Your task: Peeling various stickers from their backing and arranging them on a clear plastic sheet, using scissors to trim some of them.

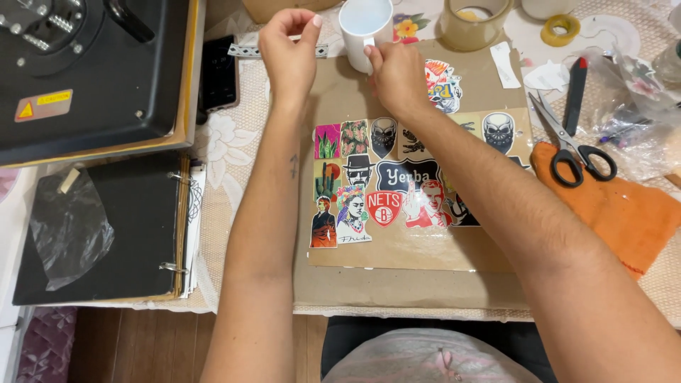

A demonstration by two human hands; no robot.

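Note:
A white mug (365, 25) stands at the far edge of a brown cardboard sheet (397, 284). My right hand (397, 74) is closed on the mug's handle side. My left hand (289, 50) is raised just left of the mug, its thumb and fingers pinched around the end of a thin patterned strip (241, 50) that lies across the table. A clear sheet of several colourful stickers (386, 188) lies on the cardboard between my forearms.
A black heat press (92, 71) sits at the far left, with a phone (218, 74) beside it. A black ring binder (99, 227) lies below. Scissors (571, 145) rest on an orange cloth (624, 213) at right. Tape rolls (472, 25) stand behind.

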